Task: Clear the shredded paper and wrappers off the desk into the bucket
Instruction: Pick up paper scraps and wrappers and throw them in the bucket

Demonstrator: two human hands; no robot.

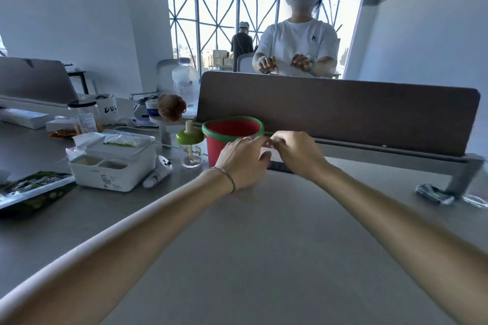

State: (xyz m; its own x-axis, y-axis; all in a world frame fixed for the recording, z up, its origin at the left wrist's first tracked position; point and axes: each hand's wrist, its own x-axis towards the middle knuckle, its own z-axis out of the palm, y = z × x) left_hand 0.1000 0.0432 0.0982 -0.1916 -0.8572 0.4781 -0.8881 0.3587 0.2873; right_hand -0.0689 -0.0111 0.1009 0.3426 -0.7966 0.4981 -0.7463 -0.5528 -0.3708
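Presently listed: bucket (232, 137) — red wall, green rim, upright, mouth upward, standing on the grey worktop (264, 232) against the foot of the brown divider panel (338, 113); its contents cannot be seen from this angle. Left hand (243, 161) and right hand (295, 153) meet just in front of the bucket's right edge, fingers (253, 141) curled and tips touching one another; whether they grip anything cannot be told, though a small pale scrap (266, 152) shows between the hands. Crumpled wrapper (433, 194) — long axis roughly left to right, lying at the far right by the divider's metal foot, well apart from the bucket. Left of the bucket: a clear jar with a green lid (190, 148), then a white tissue box (113, 163) with two small trays in front.
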